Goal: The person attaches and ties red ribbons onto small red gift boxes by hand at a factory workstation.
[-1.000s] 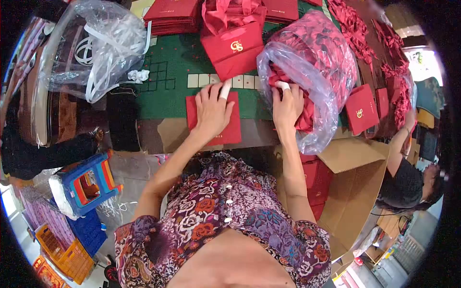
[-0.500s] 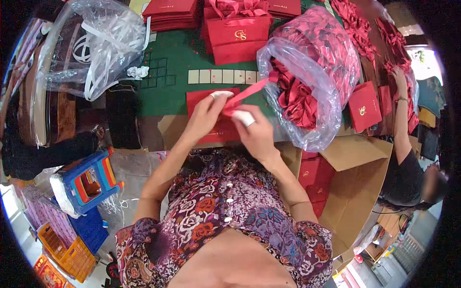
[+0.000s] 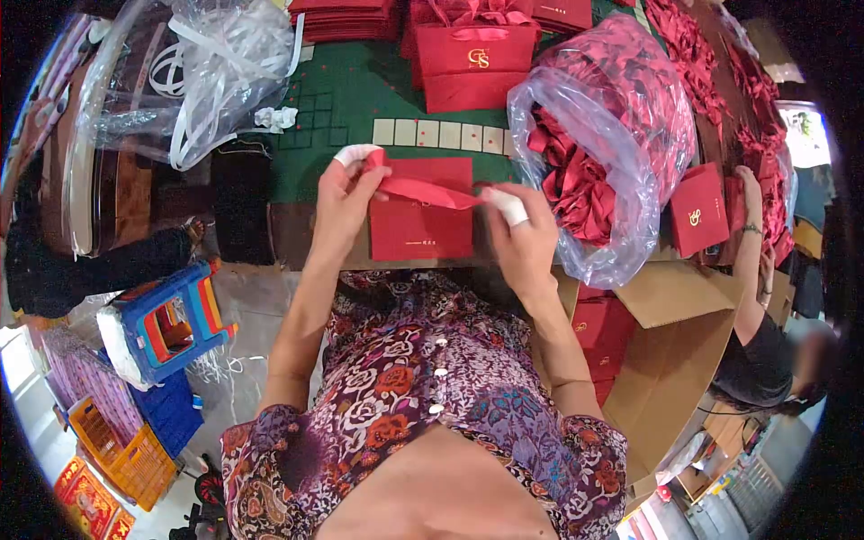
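Note:
A red ribbon (image 3: 430, 193) is stretched between my two hands. My left hand (image 3: 349, 184) pinches one end, with white tape wrapped round a finger. My right hand (image 3: 522, 225) grips the other end and also has a white-wrapped finger. Under the ribbon, a flat red paper bag (image 3: 421, 236) with small gold print lies at the table's near edge; the ribbon partly covers its gold emblem. Right of my right hand, a clear plastic bag (image 3: 621, 211) lies open, its mouth showing many red ribbons (image 3: 569, 184).
Red gift bags (image 3: 477, 72) stand at the back of the green table mat (image 3: 346, 94). A plastic bag of white ribbons (image 3: 216, 76) lies left. An open cardboard box (image 3: 670, 360) holds red bags on my right. Far right, a co-worker's arm (image 3: 749, 243) reaches over ribbons.
My hands have moved apart, drawing the ribbon out straight between them. Its end no longer trails toward the plastic bag. More of the red paper bag shows. The view has shifted slightly.

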Demonstrator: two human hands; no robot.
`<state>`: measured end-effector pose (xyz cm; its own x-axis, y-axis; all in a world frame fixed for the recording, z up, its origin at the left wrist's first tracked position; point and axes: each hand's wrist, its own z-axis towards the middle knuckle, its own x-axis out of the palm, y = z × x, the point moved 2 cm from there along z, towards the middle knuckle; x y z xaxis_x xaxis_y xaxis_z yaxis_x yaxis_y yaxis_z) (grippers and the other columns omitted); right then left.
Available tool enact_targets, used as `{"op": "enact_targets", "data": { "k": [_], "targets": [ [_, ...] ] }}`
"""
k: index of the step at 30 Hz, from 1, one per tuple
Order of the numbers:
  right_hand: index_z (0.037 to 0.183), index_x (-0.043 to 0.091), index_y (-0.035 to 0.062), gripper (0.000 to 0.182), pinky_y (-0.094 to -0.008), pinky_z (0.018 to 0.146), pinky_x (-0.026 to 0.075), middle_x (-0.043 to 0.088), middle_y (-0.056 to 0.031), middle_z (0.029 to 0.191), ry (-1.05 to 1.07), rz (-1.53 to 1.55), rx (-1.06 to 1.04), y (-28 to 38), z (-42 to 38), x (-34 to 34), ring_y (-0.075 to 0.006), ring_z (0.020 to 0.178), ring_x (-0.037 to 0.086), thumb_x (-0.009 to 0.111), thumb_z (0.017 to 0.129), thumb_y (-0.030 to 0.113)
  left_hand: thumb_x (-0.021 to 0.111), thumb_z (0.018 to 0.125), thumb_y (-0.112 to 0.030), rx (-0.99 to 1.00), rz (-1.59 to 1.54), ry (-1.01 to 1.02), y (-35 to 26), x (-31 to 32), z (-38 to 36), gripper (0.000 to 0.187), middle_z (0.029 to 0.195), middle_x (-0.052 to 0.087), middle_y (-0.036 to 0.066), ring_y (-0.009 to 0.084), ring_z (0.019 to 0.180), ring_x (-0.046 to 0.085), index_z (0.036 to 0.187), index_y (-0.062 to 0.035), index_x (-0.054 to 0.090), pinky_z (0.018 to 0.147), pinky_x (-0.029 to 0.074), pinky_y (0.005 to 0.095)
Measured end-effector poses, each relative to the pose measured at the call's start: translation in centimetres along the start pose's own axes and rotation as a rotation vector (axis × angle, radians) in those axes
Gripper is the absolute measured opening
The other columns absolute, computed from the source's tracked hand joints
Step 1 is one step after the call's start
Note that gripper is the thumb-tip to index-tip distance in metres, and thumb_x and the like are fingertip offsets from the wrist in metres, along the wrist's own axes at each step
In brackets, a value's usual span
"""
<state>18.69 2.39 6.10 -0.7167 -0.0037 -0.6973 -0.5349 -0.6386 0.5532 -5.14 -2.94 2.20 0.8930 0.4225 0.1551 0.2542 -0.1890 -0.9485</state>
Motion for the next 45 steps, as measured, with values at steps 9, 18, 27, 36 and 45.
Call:
{"op": "enact_targets", "data": {
  "k": [9,18,27,36,45],
  "targets": [
    [0.098,0.07,0.0089,0.032,-0.0388,0.083,0.055,0.069,-0.0111,0.101,0.143,0.196,-0.078,0.7,-0.8,2.5,-0.032,0.098,0.067,0.068,0.072,-0.01,0.068,0.092,-0.01,0.12,0.713,0.112,1.5,-0.6,-2.7,0.033,0.094,0.068,0.007,0.0177,0.077,0.067,0.123,-0.0051,0.057,0.067,0.052,0.0285],
    [0.108,0.067,0.006,0.025,-0.0371,0.068,0.054,0.067,-0.0135,0.096,0.098,0.204,0.234,0.0,-1.6,1.6,-0.0307,0.083,0.068,0.066,0.085,-0.005,0.083,0.074,-0.024,0.381,1.1,0.104,-2.0,0.6,-3.0,0.058,0.113,0.057,0.015,0.0361,0.106,0.055,0.124,-0.0064,0.058,0.091,0.047,0.0444],
    [0.1,0.069,0.0069,0.016,-0.0429,0.071,0.05,0.064,-0.0125,0.088,0.194,0.024,0.107,-0.3,0.0,6.2,-0.0337,0.081,0.062,0.073,0.084,0.009,0.081,0.077,-0.022,0.603,1.23,-0.001,0.9,1.7,-0.4,0.02,0.092,0.063,0.009,0.0299,0.093,0.058,0.085,-0.0083,0.069,0.082,0.045,0.0415],
    [0.101,0.068,0.0023,0.013,-0.0354,0.068,0.052,0.069,-0.0125,0.088,0.131,0.119,0.298,-1.8,0.1,5.4,-0.0247,0.074,0.067,0.07,0.089,0.005,0.08,0.077,-0.033,0.538,1.231,0.098,-0.9,3.1,1.6,0.043,0.105,0.062,0.013,0.0328,0.099,0.058,0.107,-0.0053,0.067,0.089,0.044,0.0436],
    [0.095,0.071,0.0003,0.013,-0.0292,0.067,0.054,0.074,-0.0094,0.082,0.152,0.245,0.497,-2.4,1.0,6.7,-0.015,0.07,0.07,0.073,0.086,0.009,0.078,0.075,-0.015,0.58,1.16,0.137,0.2,4.8,1.6,0.032,0.103,0.061,0.013,0.0315,0.102,0.056,0.103,-0.0048,0.066,0.087,0.041,0.0443]
  ]
}}
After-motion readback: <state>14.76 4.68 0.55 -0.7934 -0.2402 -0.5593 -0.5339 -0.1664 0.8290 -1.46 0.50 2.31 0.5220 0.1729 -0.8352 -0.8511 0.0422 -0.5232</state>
